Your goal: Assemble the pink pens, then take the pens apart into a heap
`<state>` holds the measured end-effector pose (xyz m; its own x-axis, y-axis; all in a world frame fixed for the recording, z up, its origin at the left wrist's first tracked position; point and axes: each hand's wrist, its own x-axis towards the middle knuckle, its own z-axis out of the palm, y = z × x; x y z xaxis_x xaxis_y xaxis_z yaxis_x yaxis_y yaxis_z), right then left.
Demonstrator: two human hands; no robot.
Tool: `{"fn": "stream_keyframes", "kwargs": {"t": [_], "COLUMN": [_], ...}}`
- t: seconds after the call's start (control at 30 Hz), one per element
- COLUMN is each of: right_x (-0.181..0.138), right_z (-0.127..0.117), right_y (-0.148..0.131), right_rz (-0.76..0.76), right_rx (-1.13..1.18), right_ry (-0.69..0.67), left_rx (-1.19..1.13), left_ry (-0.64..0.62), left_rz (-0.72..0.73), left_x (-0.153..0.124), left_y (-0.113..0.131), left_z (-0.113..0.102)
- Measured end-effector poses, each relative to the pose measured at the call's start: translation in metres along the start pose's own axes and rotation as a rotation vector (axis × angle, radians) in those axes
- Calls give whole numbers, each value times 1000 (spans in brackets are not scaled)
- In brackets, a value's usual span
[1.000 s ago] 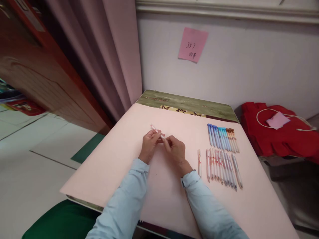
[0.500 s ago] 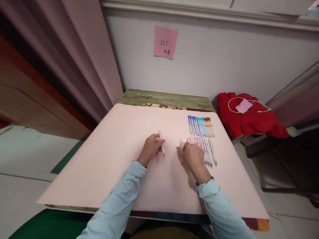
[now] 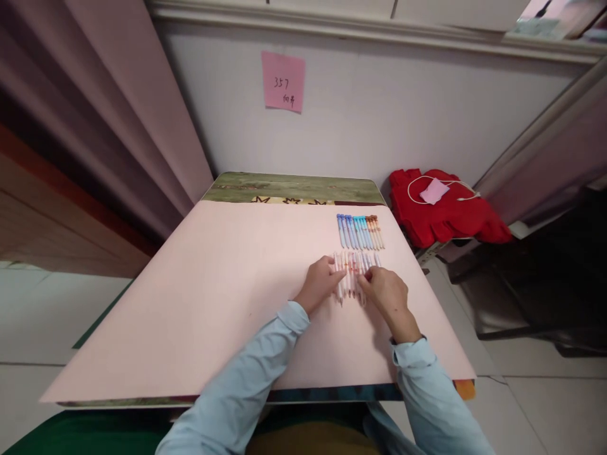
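Observation:
A row of several white pens with pink and orange print [image 3: 351, 270] lies on the pink sheet [image 3: 227, 297], right of the middle. My left hand [image 3: 318, 284] rests at the row's left end, fingers curled on the outermost pen. My right hand [image 3: 387, 292] lies over the row's right part, fingers bent down onto the pens. Behind them is a second row of several blue and orange pens [image 3: 359, 230], untouched.
The pink sheet covers a table with a green patterned edge [image 3: 294, 188] against the wall. A pink note [image 3: 283, 81] hangs on the wall. A red cloth with a white cord [image 3: 443, 212] lies to the right. Curtains hang at left.
My left hand carried the pen it held rightwards to the left end of the white row. My right hand stayed on the row. The view swung to the right.

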<state>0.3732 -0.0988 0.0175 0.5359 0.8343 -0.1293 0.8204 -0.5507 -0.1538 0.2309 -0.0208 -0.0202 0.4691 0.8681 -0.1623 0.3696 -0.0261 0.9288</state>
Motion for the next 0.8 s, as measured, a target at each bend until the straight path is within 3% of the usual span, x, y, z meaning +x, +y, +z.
{"fn": "stream_keyframes", "kwargs": {"t": [0.17,0.53,0.7,0.8], "right_x": [10,13,13,9], "right_z": [4,16,12,6], "right_y": [22,22,20,17], "right_rz": [28,32,32,28], "right_rx": [24,123,114,113], "right_ry": [21,26,14,46], "left_rx": [72,335,308,229], "left_ry": [57,252,190,156], "left_rz": [51,129,130,137], "left_x": [16,15,13,12], "left_y": [3,-13,-14,-20], "left_z": [23,19,25,13]}}
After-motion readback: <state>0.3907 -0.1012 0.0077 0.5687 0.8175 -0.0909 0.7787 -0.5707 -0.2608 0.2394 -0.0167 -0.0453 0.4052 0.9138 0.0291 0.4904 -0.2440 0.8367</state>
